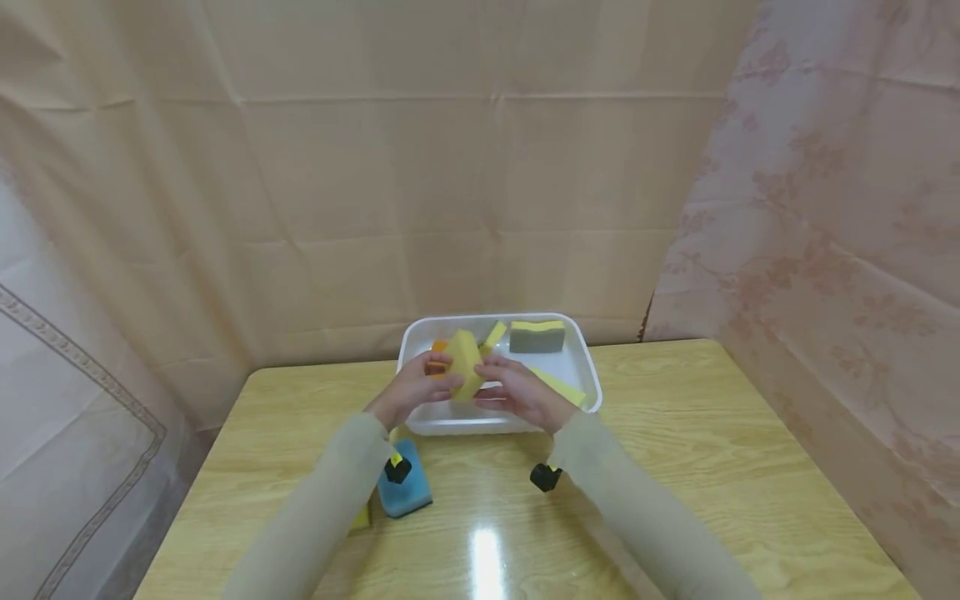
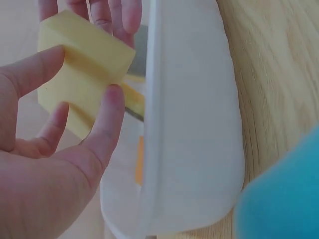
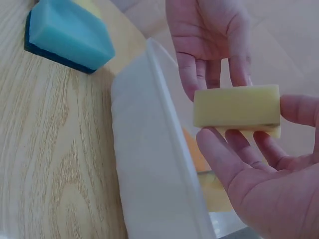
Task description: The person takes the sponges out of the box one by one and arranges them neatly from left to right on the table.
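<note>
A plain yellow sponge [image 1: 464, 367] is held up above the white plastic tub, between both hands. The left hand [image 1: 415, 388] pinches one side of it with thumb and fingertips, as the left wrist view shows. From the other side the right hand [image 1: 520, 390] grips the same sponge [image 3: 237, 106], its thumb at one end and its fingers beneath. Inside the white tub [image 1: 480, 427] stand a yellow-and-grey sponge [image 1: 537, 337] at the back right, a yellow sponge [image 1: 558, 386] on the right, an orange piece [image 1: 438, 346] on the left and a smaller yellow piece [image 1: 493, 334] near the middle.
On the wooden table [image 1: 675, 433], before the tub, lies a blue sponge [image 1: 406, 492] with a dark underside. Another yellow sponge [image 1: 362, 518] is partly hidden by the left sleeve. Beige cloth [image 1: 450, 208] hangs behind the table.
</note>
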A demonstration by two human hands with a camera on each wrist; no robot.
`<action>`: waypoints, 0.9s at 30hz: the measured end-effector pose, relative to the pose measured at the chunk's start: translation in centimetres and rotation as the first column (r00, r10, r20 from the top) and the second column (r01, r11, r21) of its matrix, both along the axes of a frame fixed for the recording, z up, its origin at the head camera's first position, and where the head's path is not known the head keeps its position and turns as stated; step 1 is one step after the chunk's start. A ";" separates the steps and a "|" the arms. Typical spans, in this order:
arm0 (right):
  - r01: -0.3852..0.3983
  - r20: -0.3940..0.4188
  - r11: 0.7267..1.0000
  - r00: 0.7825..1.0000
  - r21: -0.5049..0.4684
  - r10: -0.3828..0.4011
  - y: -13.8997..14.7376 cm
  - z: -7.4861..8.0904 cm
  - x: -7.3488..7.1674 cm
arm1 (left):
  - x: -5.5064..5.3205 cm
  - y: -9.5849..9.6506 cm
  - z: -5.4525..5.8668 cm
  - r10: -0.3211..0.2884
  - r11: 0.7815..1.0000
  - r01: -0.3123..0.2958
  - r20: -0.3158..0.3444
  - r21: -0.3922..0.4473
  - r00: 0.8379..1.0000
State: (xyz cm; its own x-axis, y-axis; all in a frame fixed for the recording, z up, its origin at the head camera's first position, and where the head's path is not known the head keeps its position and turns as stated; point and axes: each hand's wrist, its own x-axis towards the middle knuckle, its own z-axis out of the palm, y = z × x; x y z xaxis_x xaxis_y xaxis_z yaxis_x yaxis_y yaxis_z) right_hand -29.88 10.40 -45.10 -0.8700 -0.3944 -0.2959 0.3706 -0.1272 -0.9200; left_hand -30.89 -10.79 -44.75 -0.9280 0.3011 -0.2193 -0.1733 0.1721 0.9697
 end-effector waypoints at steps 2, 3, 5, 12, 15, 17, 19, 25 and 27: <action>-0.009 -0.014 1.000 1.000 0.007 0.009 0.2 0.3 0.5 | 0.5 0.0 0.1 0.012 1.000 -0.012 -0.022 -0.003 1.000; -0.014 -0.026 1.000 1.000 0.013 0.014 0.3 0.5 0.7 | 0.8 0.1 0.2 0.022 1.000 -0.022 -0.031 -0.006 0.999; -0.022 -0.057 0.999 0.998 0.033 0.024 0.6 0.9 1.3 | 1.5 0.3 0.4 0.042 0.999 -0.043 -0.056 -0.015 0.998; -0.073 -0.198 0.986 0.975 0.152 0.102 1.6 2.1 3.2 | 3.7 0.9 0.8 0.063 0.996 -0.073 -0.203 -0.042 0.977; -0.087 -0.245 0.977 0.960 0.195 0.135 1.8 2.1 3.8 | 4.3 1.0 0.8 0.063 0.994 -0.082 -0.231 -0.074 0.971; -0.088 -0.252 0.973 0.957 0.213 0.142 1.9 2.0 4.2 | 4.8 1.1 0.9 0.063 0.992 -0.087 -0.249 -0.090 0.967; -0.097 -0.246 0.969 0.957 0.227 0.153 2.0 1.8 4.6 | 5.2 1.1 0.9 0.064 0.991 -0.091 -0.262 -0.095 0.963; -0.165 -0.244 0.957 0.944 0.240 0.223 2.4 1.2 5.6 | 6.6 1.1 0.6 0.080 0.984 -0.123 -0.290 -0.131 0.954; -0.182 -0.266 0.950 0.931 0.254 0.250 2.7 1.0 5.7 | 7.0 1.1 0.3 0.086 0.982 -0.130 -0.289 -0.139 0.953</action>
State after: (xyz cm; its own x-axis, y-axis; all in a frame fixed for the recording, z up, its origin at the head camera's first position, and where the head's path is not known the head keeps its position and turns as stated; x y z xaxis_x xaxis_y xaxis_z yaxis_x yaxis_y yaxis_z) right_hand -24.18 13.07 -44.06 -0.8318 -0.5360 -0.1445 0.0778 0.1453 -0.9863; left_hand -23.93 -9.66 -44.41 -0.9837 0.1789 0.0187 0.0760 0.3190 0.9447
